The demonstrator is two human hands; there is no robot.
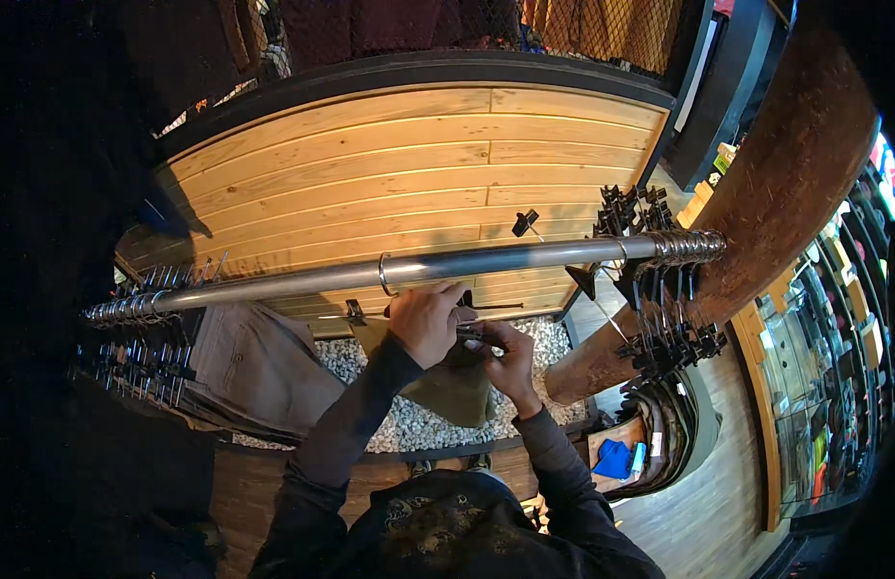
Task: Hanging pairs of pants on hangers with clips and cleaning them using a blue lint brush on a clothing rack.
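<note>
A clip hanger hangs from the metal rail by its hook (384, 274), its thin bar running behind my hands. A black clip (354, 311) shows on the bar left of my left hand (424, 324), whose fingers are closed around the hanger's middle. Just below and to the right, my right hand (510, 363) pinches the top edge of an olive garment (451, 394), close to a dark clip. The garment hangs down beneath both hands, its upper part largely covered by them. What exactly lies between the fingertips is partly hidden.
The metal rail (312, 281) crosses in front of a wooden plank wall (370, 164). Empty clip hangers (665, 328) bunch at its right end by a rusty post (756, 183). Brown-grey trousers (259, 362) hang at left. White pebbles (390, 436) lie below; more clothes (694, 425) hang at right.
</note>
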